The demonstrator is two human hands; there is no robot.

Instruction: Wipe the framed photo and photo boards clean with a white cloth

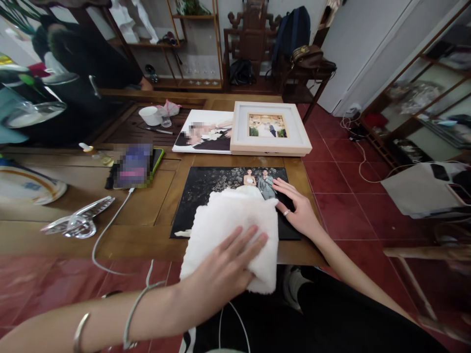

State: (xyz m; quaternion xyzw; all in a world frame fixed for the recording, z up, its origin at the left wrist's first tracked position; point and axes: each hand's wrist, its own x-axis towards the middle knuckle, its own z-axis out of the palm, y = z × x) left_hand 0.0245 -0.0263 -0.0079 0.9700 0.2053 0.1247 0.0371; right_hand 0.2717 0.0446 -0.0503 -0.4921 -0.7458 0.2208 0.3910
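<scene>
left hand (224, 264) lies loosely spread on the white cloth (221, 228), overhanging the table (147, 240). right hand (300, 211), thumb spread, touches the photo panel (202, 191) near its right edge, tight strip beyond.

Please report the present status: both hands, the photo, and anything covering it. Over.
Left hand on white cloth. Right hand at photo's right side. Photo lying on table, partly covered by cloth.

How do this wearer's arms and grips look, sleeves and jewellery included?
The left grip and right grip are ungloved, with no sleeves visible. The left forearm wears a silvery cuff and a pale grey-green band; a silvery ring sits on a right-side finger.
</scene>
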